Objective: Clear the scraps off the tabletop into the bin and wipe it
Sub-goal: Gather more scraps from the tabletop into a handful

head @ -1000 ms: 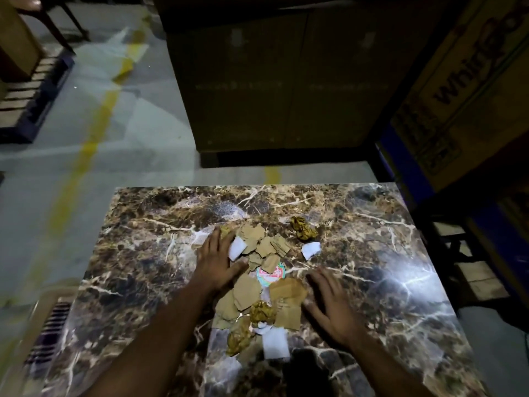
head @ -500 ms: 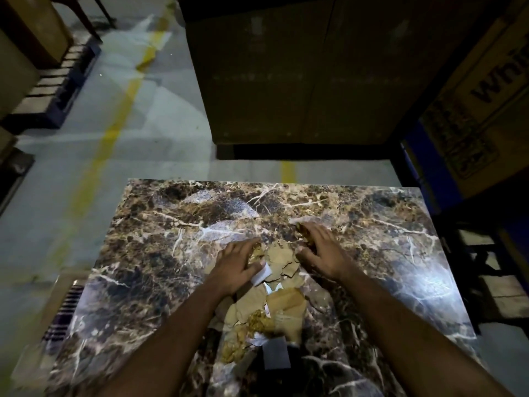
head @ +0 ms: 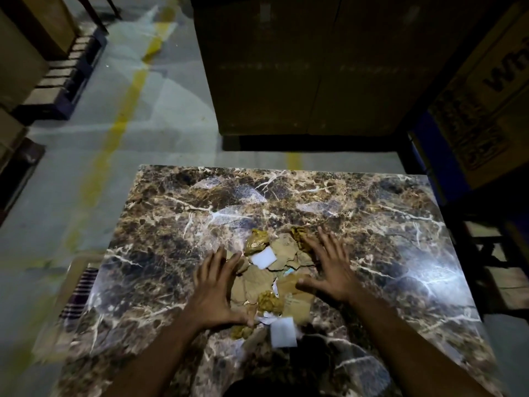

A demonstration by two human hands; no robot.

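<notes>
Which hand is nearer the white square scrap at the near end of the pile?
Left. The left hand lies just left of the white square scrap, its thumb nearly reaching it. The right hand rests farther away, up and right.

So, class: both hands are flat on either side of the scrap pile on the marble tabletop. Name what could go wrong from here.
1. The white scrap lies nearer the person than the left hand and right hand, so a squeeze inward may miss it.
2. The crumpled yellow wad sits at the pile's far edge and could roll away across the tabletop.
3. No bin is in view, so loose cardboard pieces might drop while carried.
</notes>
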